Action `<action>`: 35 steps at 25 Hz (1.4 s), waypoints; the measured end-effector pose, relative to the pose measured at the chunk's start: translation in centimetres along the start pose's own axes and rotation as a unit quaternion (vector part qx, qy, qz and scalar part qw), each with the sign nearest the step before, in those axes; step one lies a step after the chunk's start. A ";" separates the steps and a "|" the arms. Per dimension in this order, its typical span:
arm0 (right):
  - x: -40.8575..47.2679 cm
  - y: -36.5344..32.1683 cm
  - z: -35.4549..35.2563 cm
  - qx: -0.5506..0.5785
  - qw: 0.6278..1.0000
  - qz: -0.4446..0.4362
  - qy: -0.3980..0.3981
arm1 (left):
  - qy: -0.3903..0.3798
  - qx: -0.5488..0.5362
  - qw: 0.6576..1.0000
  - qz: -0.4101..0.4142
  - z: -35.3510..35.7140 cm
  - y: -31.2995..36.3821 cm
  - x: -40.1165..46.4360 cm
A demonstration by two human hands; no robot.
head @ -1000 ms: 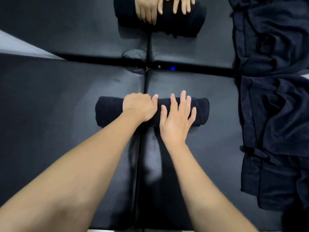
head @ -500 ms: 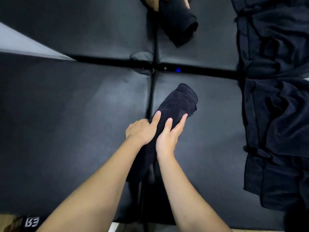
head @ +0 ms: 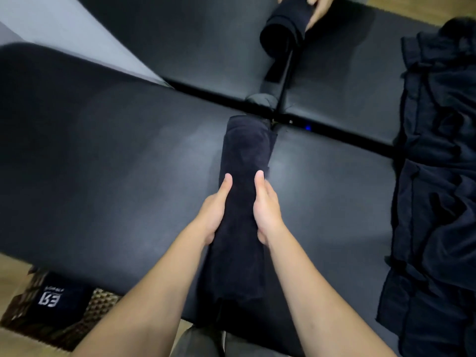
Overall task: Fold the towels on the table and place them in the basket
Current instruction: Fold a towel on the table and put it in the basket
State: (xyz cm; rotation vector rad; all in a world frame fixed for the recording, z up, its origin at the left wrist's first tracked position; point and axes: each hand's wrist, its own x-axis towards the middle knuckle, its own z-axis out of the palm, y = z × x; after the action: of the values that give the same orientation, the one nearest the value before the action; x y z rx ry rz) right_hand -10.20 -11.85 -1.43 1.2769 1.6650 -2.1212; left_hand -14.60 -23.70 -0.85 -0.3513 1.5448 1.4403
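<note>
The rolled dark navy terry towel (head: pixel 244 202) lay lengthwise at frame centre on the black padded table (head: pixel 103 163); the left hand (head: pixel 215 215) and right hand (head: pixel 265 212) clasped its sides, fingers curled underneath; soft, light, likely to unroll, so best gripped mid-roll.

Rolled towel (head: pixel 244 176): dark navy cloth, matt, soft short nap, slightly fuzzy. Surface (head: pixel 103 155): black, smooth, leather-like or vinyl finish, dull sheen with soft light patches; panels split by dark seams. Loose towels (head: pixel 438 202) at right: same dark cloth, matt, rumpled with stitched hems. Basket (head: pixel 100 305) lower left: woven, brown, rough open weave; dark cloth inside with white printed letters. Floor (head: pixel 15 269): light wood look, smooth. Second rolled towel (head: pixel 283 29) at top: dark matt cloth. Left hand (head: pixel 213 215) and right hand (head: pixel 268 212): bare skin.
</note>
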 end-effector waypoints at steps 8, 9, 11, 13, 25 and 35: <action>-1.6 -0.4 7.0 0.022 0.970 0.058 -0.234 | -0.012 -0.245 0.967 0.062 -6.0 0.9 -6.5; -2.3 -0.5 8.1 0.007 0.968 0.050 -0.245 | 0.000 -0.264 0.962 0.075 -6.9 0.5 -7.2; -4.4 -0.3 10.9 -0.020 0.965 0.017 -0.262 | 0.023 -0.288 0.951 0.107 -9.1 -0.2 -9.5; -6.7 0.7 13.8 -0.026 0.960 -0.013 -0.279 | 0.121 -0.220 0.960 0.126 -11.9 -1.7 -11.7; -19.1 11.1 32.5 -0.189 0.923 -0.039 -0.332 | 0.403 -0.179 0.881 0.174 -26.4 -16.4 -27.0; -26.1 19.5 38.3 -0.223 0.861 0.014 -0.456 | 0.466 -0.238 0.837 0.160 -33.2 -25.5 -32.0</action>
State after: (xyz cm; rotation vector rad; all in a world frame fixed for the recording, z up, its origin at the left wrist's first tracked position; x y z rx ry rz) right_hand -2.28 -61.32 3.24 0.0853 1.4870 -1.6985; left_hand 5.91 -72.06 3.29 -1.3020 2.0257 2.0850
